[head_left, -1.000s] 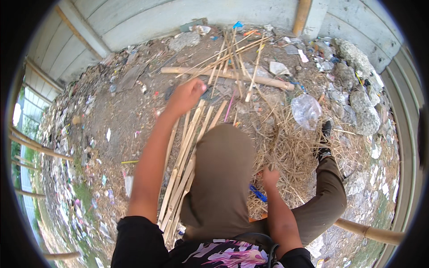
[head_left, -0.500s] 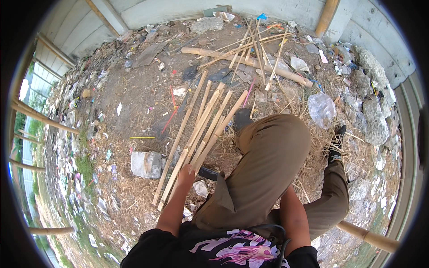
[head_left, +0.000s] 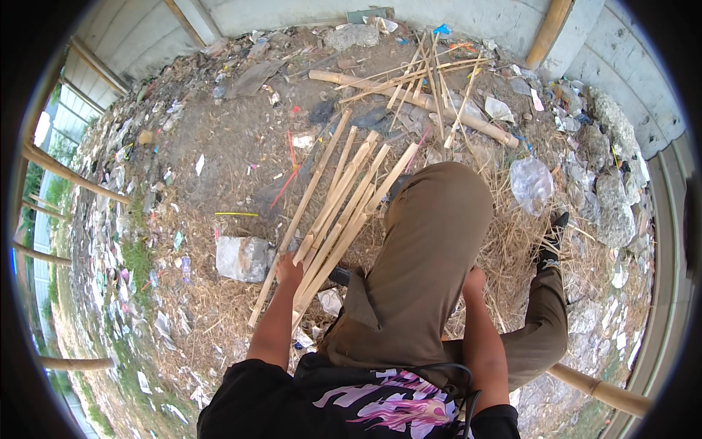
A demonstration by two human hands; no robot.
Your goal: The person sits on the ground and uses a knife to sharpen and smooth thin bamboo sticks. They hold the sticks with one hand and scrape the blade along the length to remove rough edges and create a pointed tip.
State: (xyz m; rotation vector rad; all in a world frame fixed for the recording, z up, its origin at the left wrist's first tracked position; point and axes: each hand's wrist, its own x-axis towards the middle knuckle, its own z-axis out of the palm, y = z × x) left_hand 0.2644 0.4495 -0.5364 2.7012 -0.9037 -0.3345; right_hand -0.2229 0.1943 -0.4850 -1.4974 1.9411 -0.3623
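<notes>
I stand on bare ground [head_left: 219, 146] of packed dirt strewn with dry straw and scraps of litter. A bundle of split bamboo slats [head_left: 333, 212] lies slanted across it. Beyond them rests a thick bamboo pole [head_left: 409, 102] under a scatter of thin sticks [head_left: 431, 69]. A grey stone block [head_left: 241, 257] sits left; a clear plastic bag [head_left: 530, 183] lies right.

My left hand [head_left: 289, 272] grips the near end of a bundle of split bamboo strips [head_left: 344, 201] fanning far-right over littered ground [head_left: 219, 146]. My right hand [head_left: 474, 282] rests beside my raised knee [head_left: 439, 212]. A thick bamboo pole [head_left: 409, 102] lies beyond.
</notes>
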